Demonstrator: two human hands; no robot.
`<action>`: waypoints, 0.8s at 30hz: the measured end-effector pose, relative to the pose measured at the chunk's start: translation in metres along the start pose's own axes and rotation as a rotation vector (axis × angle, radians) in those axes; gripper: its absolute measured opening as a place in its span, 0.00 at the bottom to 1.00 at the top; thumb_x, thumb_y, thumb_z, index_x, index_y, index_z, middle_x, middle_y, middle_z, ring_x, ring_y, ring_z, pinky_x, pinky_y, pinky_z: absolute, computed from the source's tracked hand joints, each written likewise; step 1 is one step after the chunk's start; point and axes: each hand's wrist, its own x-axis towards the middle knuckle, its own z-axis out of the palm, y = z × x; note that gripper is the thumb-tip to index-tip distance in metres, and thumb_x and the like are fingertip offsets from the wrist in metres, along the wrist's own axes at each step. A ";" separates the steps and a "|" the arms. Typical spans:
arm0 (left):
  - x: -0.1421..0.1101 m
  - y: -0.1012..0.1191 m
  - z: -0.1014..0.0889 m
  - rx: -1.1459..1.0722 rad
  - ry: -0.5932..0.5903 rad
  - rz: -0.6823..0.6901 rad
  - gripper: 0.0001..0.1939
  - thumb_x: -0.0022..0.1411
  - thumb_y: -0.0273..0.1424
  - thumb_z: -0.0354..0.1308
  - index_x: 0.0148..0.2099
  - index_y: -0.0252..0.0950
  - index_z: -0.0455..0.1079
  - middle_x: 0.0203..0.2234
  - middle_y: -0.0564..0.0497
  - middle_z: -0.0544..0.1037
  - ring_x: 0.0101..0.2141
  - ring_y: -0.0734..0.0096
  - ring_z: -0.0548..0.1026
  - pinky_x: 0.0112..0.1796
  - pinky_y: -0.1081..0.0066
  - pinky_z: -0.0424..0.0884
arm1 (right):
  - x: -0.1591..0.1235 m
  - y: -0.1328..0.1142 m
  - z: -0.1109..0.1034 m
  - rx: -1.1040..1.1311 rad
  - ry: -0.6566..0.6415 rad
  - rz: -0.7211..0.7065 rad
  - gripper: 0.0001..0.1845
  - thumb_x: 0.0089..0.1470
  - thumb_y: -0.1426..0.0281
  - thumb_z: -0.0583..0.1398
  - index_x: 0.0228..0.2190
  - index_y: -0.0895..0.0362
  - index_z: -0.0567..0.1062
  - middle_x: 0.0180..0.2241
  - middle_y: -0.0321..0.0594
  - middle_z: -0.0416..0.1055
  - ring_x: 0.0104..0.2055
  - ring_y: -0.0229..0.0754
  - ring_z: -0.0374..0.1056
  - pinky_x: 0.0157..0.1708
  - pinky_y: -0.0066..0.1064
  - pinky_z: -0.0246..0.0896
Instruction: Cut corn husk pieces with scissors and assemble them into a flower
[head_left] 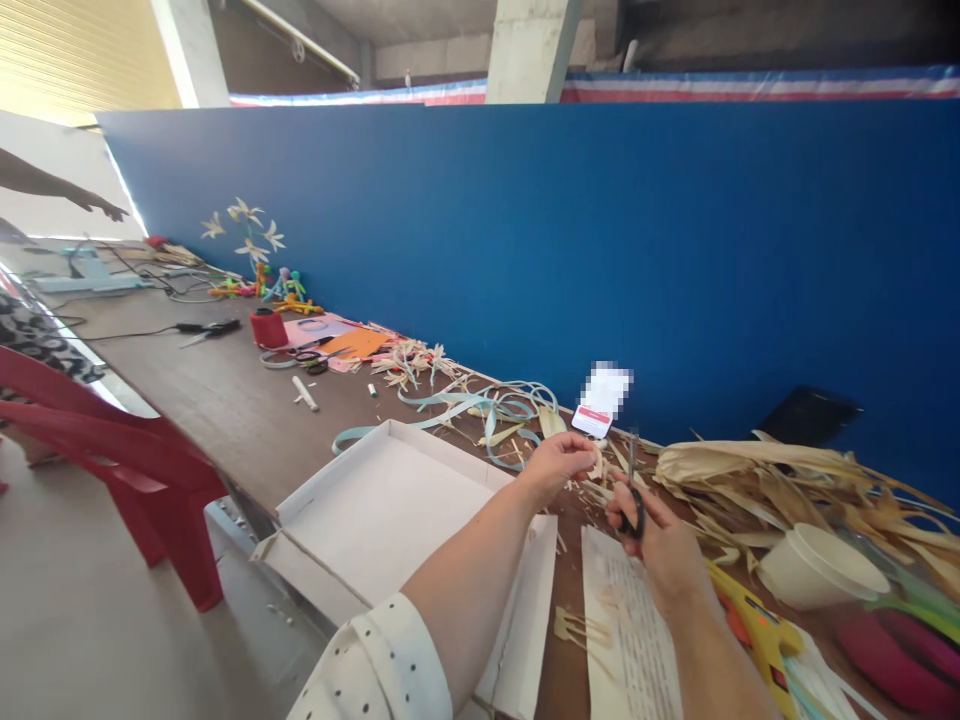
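My left hand (556,462) pinches a small pale piece of corn husk (597,463) just above the brown table. Right beside it, my right hand (660,535) grips black-handled scissors (634,485), blades pointing up next to the husk piece. Below my hands lies a printed paper sheet (626,625) with small husk cuttings (574,628) to its left. A heap of dried corn husks (795,485) lies to the right of the scissors.
An open white cardboard box (382,510) sits left of my arm. A white bowl (821,570) and a yellow glue gun (761,630) lie at right. Pale blue ribbon (480,405), husk flowers (247,225), a red spool (268,328) and a red chair (127,460) stand further left. Another person's arm (67,192) reaches in at far left.
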 end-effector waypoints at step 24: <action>0.003 0.014 -0.015 0.203 0.027 -0.058 0.12 0.48 0.31 0.65 0.34 0.31 0.70 0.23 0.54 0.71 0.21 0.83 0.66 0.26 0.77 0.62 | -0.012 -0.009 -0.001 -0.087 -0.202 0.076 0.25 0.42 0.55 0.66 0.42 0.55 0.78 0.21 0.34 0.67 0.21 0.33 0.60 0.16 0.23 0.46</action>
